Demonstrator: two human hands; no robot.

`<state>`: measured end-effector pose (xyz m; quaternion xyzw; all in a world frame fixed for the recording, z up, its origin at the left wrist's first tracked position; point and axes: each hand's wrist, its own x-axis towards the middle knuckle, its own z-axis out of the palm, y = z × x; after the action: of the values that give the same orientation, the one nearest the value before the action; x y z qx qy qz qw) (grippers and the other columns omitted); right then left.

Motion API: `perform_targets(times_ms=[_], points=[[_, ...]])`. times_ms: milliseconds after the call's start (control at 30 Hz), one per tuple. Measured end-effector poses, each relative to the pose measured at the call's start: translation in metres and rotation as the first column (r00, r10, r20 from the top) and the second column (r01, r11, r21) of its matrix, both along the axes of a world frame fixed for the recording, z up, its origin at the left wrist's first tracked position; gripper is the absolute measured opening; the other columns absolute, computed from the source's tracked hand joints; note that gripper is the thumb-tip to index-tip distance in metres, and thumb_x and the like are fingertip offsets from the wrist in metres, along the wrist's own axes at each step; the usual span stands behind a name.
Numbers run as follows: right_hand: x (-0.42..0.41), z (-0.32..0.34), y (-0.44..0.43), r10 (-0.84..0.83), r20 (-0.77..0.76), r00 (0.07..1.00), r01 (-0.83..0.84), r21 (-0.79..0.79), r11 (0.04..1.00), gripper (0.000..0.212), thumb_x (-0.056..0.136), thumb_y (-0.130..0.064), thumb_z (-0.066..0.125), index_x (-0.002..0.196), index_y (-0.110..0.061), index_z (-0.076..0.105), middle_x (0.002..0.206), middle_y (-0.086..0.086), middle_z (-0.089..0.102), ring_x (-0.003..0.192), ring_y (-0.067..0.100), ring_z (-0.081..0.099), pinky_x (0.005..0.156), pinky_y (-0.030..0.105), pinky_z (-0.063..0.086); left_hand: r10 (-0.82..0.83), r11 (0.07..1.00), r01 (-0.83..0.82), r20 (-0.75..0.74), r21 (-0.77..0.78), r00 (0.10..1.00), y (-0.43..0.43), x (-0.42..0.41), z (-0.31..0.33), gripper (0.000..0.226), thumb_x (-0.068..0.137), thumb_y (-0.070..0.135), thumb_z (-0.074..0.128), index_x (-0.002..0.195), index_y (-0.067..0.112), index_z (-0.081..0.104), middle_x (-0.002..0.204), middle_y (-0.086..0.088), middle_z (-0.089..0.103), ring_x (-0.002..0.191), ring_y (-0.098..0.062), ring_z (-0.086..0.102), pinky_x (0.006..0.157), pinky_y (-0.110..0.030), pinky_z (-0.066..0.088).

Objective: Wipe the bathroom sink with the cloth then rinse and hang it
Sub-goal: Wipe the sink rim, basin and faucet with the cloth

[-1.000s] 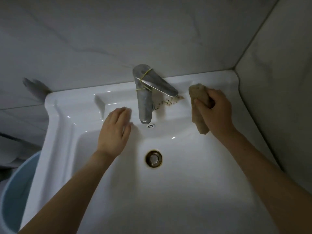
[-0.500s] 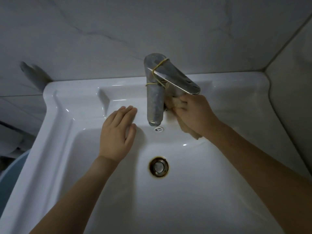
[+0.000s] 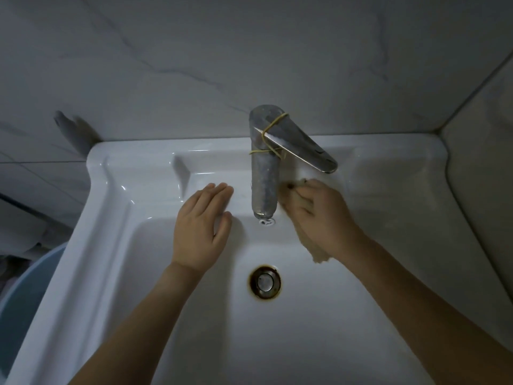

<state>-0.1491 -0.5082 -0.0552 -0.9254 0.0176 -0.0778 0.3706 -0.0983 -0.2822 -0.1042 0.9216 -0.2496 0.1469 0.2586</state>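
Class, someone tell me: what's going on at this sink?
A person is wiping a bathroom sink. The right hand grips a beige cloth, pressing it on the ledge beside the faucet, below its lever. The left hand rests flat on the ledge left of the faucet. No water is visible.

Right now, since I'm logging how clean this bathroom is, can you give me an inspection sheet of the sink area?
Surface: white sink, glossy; brown ring around the drain.
Job's things: tan cloth bunched against the right side of the faucet.
Clutter: yellow rubber band wound round the faucet's top.
Grips: left hand rests flat on the sink left of the faucet, fingers straight; right hand grips the cloth.
Cables: nothing seen.
Surroundings: grey marbled wall tiles behind and to the right; blue tub at the lower left.
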Motion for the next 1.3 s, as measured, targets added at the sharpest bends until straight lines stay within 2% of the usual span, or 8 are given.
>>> perform_targets(times_ms=[67, 267, 333, 433, 633, 867, 1033, 1300], points=[[-0.018, -0.001, -0.016, 0.033, -0.059, 0.998, -0.032, 0.013, 0.999, 0.016, 0.084, -0.025, 0.057, 0.078, -0.015, 0.068, 0.079, 0.001, 0.057, 0.073, 0.015, 0.058, 0.067, 0.024, 0.046, 0.007, 1.000, -0.007, -0.010, -0.002, 1.000, 0.000, 0.000, 0.000, 0.042, 0.090, 0.015, 0.051, 0.131, 0.011, 0.060, 0.134, -0.004, 0.060, 0.130, -0.024, 0.051, 0.111, -0.023, 0.030], [0.008, 0.011, -0.026, -0.313, 0.061, 0.948, 0.300, 0.163, 0.940, 0.025, 0.086, -0.018, 0.064, 0.063, -0.017, 0.054, 0.062, 0.006, 0.056, 0.059, 0.020, 0.056, 0.060, 0.026, 0.049, 0.004, 1.000, -0.004, 0.019, 0.006, 1.000, -0.001, 0.000, -0.004, 0.043, 0.090, 0.017, 0.049, 0.131, 0.011, 0.060, 0.134, -0.004, 0.061, 0.131, -0.023, 0.050, 0.110, -0.029, 0.034], [0.029, 0.000, -0.001, -0.269, 0.061, 0.961, 0.264, 0.085, 0.961, 0.015, 0.089, -0.021, 0.059, 0.078, -0.013, 0.066, 0.078, 0.011, 0.066, 0.074, 0.029, 0.064, 0.069, 0.036, 0.053, 0.017, 1.000, -0.017, 0.021, 0.000, 1.000, -0.001, 0.002, -0.005, 0.043, 0.090, 0.018, 0.049, 0.131, 0.011, 0.060, 0.134, -0.004, 0.061, 0.131, -0.023, 0.050, 0.110, -0.030, 0.034], [0.024, -0.016, 0.025, -0.269, 0.010, 0.963, 0.268, 0.036, 0.963, 0.018, 0.092, -0.024, 0.057, 0.094, -0.009, 0.067, 0.102, 0.008, 0.061, 0.090, 0.024, 0.060, 0.080, 0.030, 0.048, 0.024, 1.000, -0.024, 0.003, -0.006, 1.000, -0.002, 0.000, -0.005, 0.043, 0.088, 0.016, 0.052, 0.129, 0.011, 0.061, 0.133, -0.003, 0.061, 0.131, -0.022, 0.050, 0.110, -0.029, 0.033], [-0.035, -0.001, 0.003, -0.123, -0.012, 0.992, 0.123, 0.111, 0.986, 0.016, 0.087, -0.026, 0.060, 0.073, -0.019, 0.059, 0.078, -0.009, 0.051, 0.072, 0.003, 0.055, 0.065, 0.013, 0.040, -0.006, 1.000, 0.006, -0.020, 0.023, 1.000, 0.002, 0.001, -0.001, 0.045, 0.091, 0.024, 0.047, 0.133, 0.014, 0.059, 0.137, -0.002, 0.059, 0.133, -0.023, 0.048, 0.109, -0.036, 0.037], [-0.055, 0.009, -0.102, -0.633, 0.085, 0.769, 0.635, 0.010, 0.773, 0.034, 0.090, -0.014, 0.059, 0.062, -0.014, 0.041, 0.074, 0.010, 0.051, 0.065, 0.019, 0.047, 0.061, 0.028, 0.038, 0.003, 1.000, -0.003, 0.008, 0.008, 1.000, -0.002, 0.000, -0.003, 0.044, 0.090, 0.021, 0.046, 0.129, 0.011, 0.060, 0.132, -0.006, 0.061, 0.131, -0.025, 0.049, 0.107, -0.035, 0.034], [-0.032, -0.003, -0.065, -0.613, 0.065, 0.787, 0.613, 0.024, 0.790, 0.015, 0.094, -0.019, 0.054, 0.085, -0.009, 0.059, 0.090, 0.004, 0.050, 0.066, 0.004, 0.043, 0.060, 0.004, 0.033, 0.029, 0.999, -0.028, 0.026, -0.017, 0.999, -0.004, -0.003, -0.003, 0.042, 0.089, 0.017, 0.049, 0.128, 0.009, 0.061, 0.129, -0.009, 0.063, 0.130, -0.027, 0.048, 0.107, -0.033, 0.033], [0.001, -0.005, 0.008, -0.334, 0.059, 0.941, 0.334, 0.010, 0.943, 0.025, 0.087, -0.009, 0.057, 0.110, -0.009, 0.068, 0.116, 0.009, 0.061, 0.104, 0.024, 0.059, 0.090, 0.024, 0.044, 0.023, 1.000, -0.023, 0.016, -0.014, 1.000, -0.003, -0.003, -0.002, 0.043, 0.090, 0.020, 0.046, 0.129, 0.010, 0.060, 0.130, -0.008, 0.062, 0.130, -0.025, 0.048, 0.108, -0.031, 0.032]])
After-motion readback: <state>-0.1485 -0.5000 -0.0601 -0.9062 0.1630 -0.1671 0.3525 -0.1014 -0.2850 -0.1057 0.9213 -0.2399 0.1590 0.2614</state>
